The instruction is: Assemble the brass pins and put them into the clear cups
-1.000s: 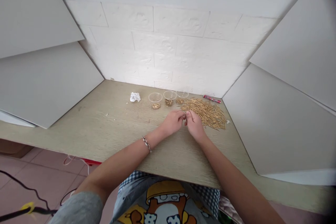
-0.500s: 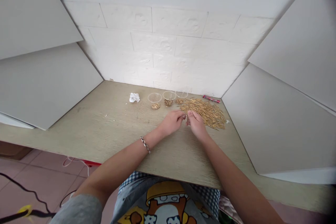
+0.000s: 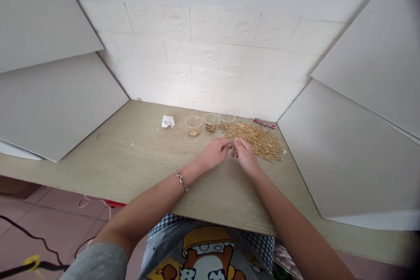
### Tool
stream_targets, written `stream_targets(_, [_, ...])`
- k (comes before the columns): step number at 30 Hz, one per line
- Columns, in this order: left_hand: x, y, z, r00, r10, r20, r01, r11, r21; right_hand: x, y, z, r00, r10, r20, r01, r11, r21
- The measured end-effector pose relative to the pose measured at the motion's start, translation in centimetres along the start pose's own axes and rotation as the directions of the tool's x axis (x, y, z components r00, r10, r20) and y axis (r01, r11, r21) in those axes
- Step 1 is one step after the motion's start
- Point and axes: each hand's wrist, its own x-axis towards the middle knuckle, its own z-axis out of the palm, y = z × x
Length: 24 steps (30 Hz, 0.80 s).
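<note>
My left hand [image 3: 215,152] and my right hand [image 3: 244,155] meet fingertip to fingertip over the wooden table [image 3: 138,162]. Both hands are pinched closed on something tiny that I cannot make out. A bracelet sits on my left wrist. Just behind my right hand lies a heap of thin golden pins [image 3: 259,140]. Three small clear cups [image 3: 194,122] stand in a row behind my hands, each with a little golden material in it.
A crumpled white paper [image 3: 168,121] lies left of the cups. A red pen-like object [image 3: 264,124] rests by the back wall. Grey boards lean on both sides of the table. Cables lie on the tiled floor at the lower left.
The hands stay together in nearly the same spot; only the fingertips shift slightly.
</note>
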Motion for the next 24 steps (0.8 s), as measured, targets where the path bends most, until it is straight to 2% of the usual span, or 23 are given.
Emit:
stream_targets(7, [0.08,-0.30,0.09,1.000,0.019,-0.006,-0.019,1.000,0.002,-0.06,-0.23,-0.02,1.000,-0.003,0.009,0.003,1.000,-0.012])
stream_targets(16, [0.09,-0.62,-0.06,0.996,0.083,0.038,-0.087,0.990,0.114,-0.14,-0.14,-0.40,0.998,-0.057,0.005,0.057,0.967,-0.249])
stream_targets(24, [0.02,-0.21,-0.39,0.990,0.136,0.048,-0.143,0.959,0.246,-0.40,-0.97,-0.32,0.992,-0.124,0.005,0.114,0.900,-0.421])
